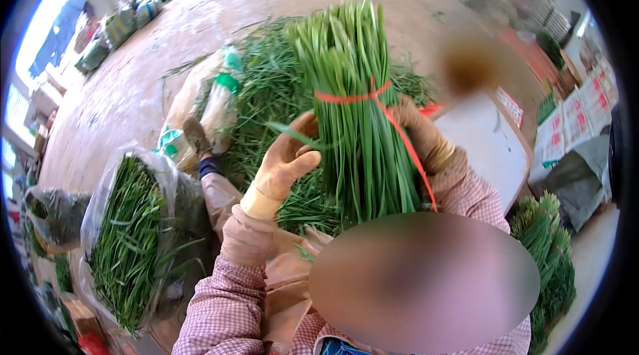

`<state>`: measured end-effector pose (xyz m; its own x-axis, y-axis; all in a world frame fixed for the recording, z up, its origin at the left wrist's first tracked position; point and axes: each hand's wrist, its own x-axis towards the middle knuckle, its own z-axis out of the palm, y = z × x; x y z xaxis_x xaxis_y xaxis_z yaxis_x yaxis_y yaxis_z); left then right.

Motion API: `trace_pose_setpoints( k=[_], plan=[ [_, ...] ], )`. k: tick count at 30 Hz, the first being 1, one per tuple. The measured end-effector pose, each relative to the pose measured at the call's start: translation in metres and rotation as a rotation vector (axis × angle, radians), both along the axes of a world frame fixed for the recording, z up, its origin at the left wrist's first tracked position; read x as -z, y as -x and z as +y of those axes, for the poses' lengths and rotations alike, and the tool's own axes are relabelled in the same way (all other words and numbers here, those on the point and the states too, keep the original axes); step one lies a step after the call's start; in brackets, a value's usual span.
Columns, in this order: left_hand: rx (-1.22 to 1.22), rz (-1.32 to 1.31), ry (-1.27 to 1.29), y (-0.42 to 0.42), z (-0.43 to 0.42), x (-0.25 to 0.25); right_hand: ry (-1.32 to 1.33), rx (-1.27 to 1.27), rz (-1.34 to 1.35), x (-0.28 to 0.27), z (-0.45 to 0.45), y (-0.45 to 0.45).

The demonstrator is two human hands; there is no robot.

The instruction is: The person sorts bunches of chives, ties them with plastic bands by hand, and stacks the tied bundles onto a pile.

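Observation:
A thick bundle of garlic chives [356,155] stands upright in front of me, its long flat leaves bound by a red tie [346,97] whose loose end trails down the right side. My right hand [423,134], in a tan glove, grips the right edge of the bundle beside the tie, with its fingertips partly hidden. My gloved left hand [286,158] is at the left edge, thumb apart from the curled fingers. One stray leaf [293,134] crosses in front of those fingers; I cannot tell whether they touch the bundle.
Loose green trimmings [266,95] are heaped behind the bundle. At lower left stands a clear plastic bag [93,222] of green leaves. A white board [479,142] lies on the right, with tied green bundles [546,268] below it. Filled sacks [120,25] line the far left wall.

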<state>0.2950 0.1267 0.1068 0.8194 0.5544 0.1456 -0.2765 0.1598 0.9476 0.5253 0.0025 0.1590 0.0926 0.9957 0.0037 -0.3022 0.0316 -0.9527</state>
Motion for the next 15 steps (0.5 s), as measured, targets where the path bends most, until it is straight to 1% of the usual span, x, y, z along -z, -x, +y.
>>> trace_pose_setpoints(
  k=[1,2,4,6,7,8,9,10,11,12,13,14,15],
  plan=[
    [-0.023,-0.066,-0.016,0.012,0.004,-0.005,0.024,-0.055,0.047,0.013,0.007,0.014],
    [0.024,-0.042,-0.007,0.025,0.01,-0.01,0.054,-0.108,0.098,0.028,0.012,0.028],
    [0.137,-0.092,-0.042,0.047,0.025,0.004,0.104,-0.14,0.223,0.039,0.014,0.067],
    [0.134,-0.05,-0.033,0.077,0.033,0.016,0.119,-0.233,0.262,0.067,0.022,0.082],
    [0.153,-0.015,-0.03,0.089,0.037,0.024,0.065,-0.243,0.281,0.095,0.026,0.08],
    [-0.038,0.144,0.093,0.099,0.044,0.042,0.04,-0.25,0.284,0.103,0.026,0.084],
    [-0.091,-0.076,0.202,0.115,0.054,0.057,0.015,-0.256,0.289,0.111,0.026,0.087],
    [-0.141,-0.295,0.31,0.132,0.063,0.07,0.046,-0.206,0.398,0.105,0.022,0.098],
    [-0.353,-0.357,0.385,0.143,0.069,0.081,0.07,-0.181,0.452,0.106,0.02,0.105],
    [-0.36,-0.361,0.395,0.15,0.069,0.084,0.092,-0.155,0.505,0.106,0.017,0.111],
    [-0.231,-0.295,0.307,0.155,0.071,0.086,0.112,-0.146,0.494,0.113,0.018,0.112],
    [-0.102,-0.226,0.218,0.159,0.072,0.089,0.12,-0.189,0.547,0.119,0.019,0.113],
    [-0.105,-0.1,0.327,0.149,0.061,0.083,0.13,-0.232,0.6,0.125,0.021,0.114]
  ],
)
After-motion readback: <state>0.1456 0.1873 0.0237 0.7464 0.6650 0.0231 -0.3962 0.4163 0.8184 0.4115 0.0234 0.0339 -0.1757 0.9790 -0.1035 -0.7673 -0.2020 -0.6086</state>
